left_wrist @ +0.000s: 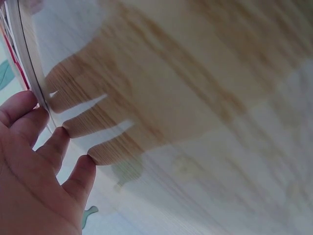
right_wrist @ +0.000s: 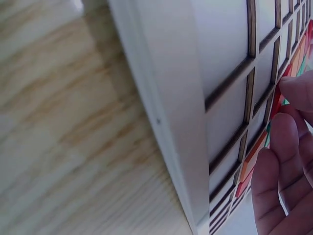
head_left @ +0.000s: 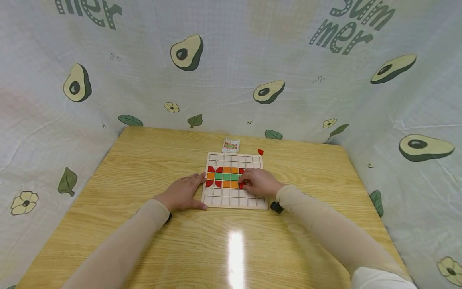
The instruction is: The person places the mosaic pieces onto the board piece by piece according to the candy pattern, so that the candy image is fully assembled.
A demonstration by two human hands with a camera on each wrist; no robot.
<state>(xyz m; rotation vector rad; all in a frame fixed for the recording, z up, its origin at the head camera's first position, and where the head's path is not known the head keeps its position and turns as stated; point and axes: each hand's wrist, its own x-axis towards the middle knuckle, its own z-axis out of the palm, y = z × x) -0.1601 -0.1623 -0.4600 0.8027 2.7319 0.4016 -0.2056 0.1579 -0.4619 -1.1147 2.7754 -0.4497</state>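
Observation:
A pale square grid board (head_left: 236, 202) lies on the table, with red, orange and green tiles in several of its cells. My left hand (head_left: 183, 192) rests at the board's left edge, fingers spread and fingertips touching the rim; in the left wrist view the fingers (left_wrist: 54, 147) are fairly straight. Over the right side of the tile pattern, my right hand (head_left: 260, 182) has its fingers bent down. Between thumb and fingers, the right wrist view shows a red tile (right_wrist: 277, 102) at the grid, pinched there and partly hidden by the fingertips.
Behind the board stands a small pattern card (head_left: 231, 145) showing a similar coloured design. A loose red tile (head_left: 260, 152) lies on the table (head_left: 173, 249) past the board's far right corner. Printed cloth (head_left: 223, 72) encloses the table at the back and sides.

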